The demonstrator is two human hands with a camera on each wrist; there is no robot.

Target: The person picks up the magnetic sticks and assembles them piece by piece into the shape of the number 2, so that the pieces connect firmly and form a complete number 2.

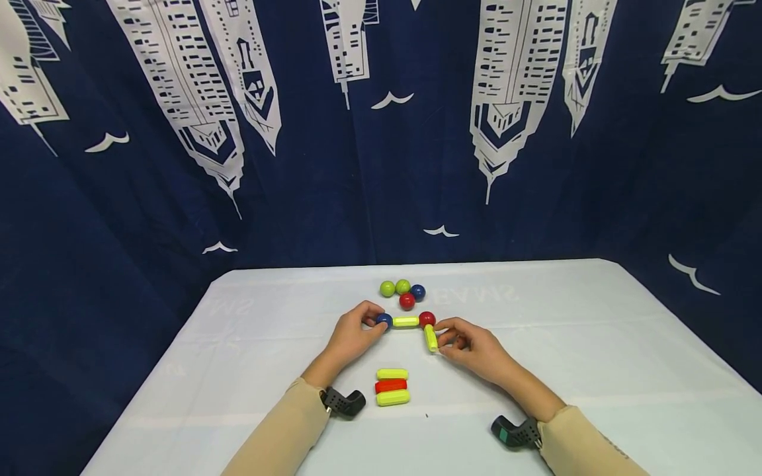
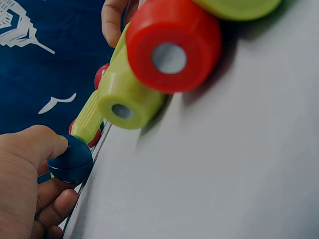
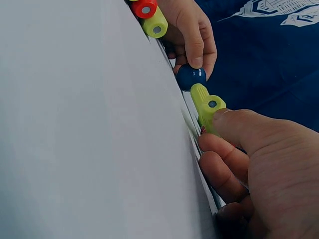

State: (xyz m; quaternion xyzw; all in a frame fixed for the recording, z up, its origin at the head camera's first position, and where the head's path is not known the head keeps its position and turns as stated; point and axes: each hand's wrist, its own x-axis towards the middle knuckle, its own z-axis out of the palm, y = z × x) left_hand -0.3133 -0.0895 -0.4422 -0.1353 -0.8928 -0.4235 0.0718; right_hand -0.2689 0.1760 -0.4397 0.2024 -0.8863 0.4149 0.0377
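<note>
My left hand (image 1: 353, 336) pinches a blue ball (image 1: 384, 321) between thumb and fingers. From that ball a yellow magnetic rod (image 1: 406, 322) runs right to a red ball (image 1: 426, 319). A second yellow rod (image 1: 431, 338) extends from the red ball toward the near side, and my right hand (image 1: 474, 349) pinches it. The right wrist view shows the thumb on this rod (image 3: 212, 107), with a grey magnet in its end face. In the left wrist view, the thumb lies on top of the blue ball (image 2: 72, 160).
Nearer me lie two yellow rods (image 1: 393, 398) with a red rod (image 1: 391, 385) between them. Behind the joined pieces sit two green balls (image 1: 387, 289), a blue ball (image 1: 418, 292) and a red ball (image 1: 407, 301). A dark blue printed curtain (image 1: 357, 165) hangs behind the white table (image 1: 238, 370).
</note>
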